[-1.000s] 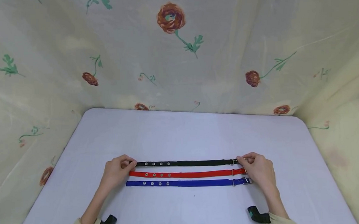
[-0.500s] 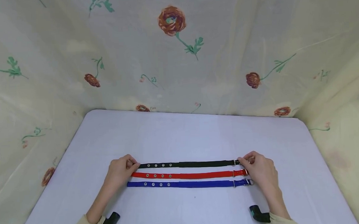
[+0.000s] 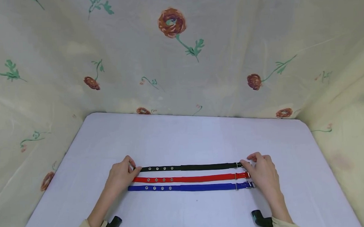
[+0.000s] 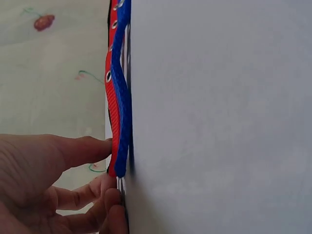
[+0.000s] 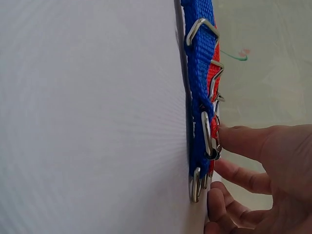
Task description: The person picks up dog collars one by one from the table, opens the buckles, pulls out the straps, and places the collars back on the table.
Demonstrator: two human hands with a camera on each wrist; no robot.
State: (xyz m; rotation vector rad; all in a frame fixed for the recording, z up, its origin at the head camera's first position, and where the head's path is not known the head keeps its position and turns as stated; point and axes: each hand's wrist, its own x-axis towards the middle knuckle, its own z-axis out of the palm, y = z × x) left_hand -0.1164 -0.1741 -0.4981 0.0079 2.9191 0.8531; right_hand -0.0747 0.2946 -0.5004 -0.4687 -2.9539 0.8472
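Note:
Three nylon pet collars lie straight and side by side in the head view: a black collar (image 3: 207,167) at the back, a red collar (image 3: 200,178) in the middle and a blue collar (image 3: 203,187) in front. Their eyelets are at the left, their metal buckles and rings at the right. My left hand (image 3: 119,175) pinches the black collar's plain end between thumb and index finger. At its buckle end, my right hand (image 3: 265,174) has thumb and index finger apart, with the thumb touching. In both wrist views the red and blue collars mostly hide the black one.
The collars lie on a white-covered table (image 3: 183,137). Flower-patterned fabric (image 3: 223,74) hangs behind it and along both sides. Dark wrist devices (image 3: 112,225) sit at the sleeves.
The right index finger has lifted away from the thumb at the buckle end. The left hand shifted slightly right with the black collar's end. The red and blue collars stay in place.

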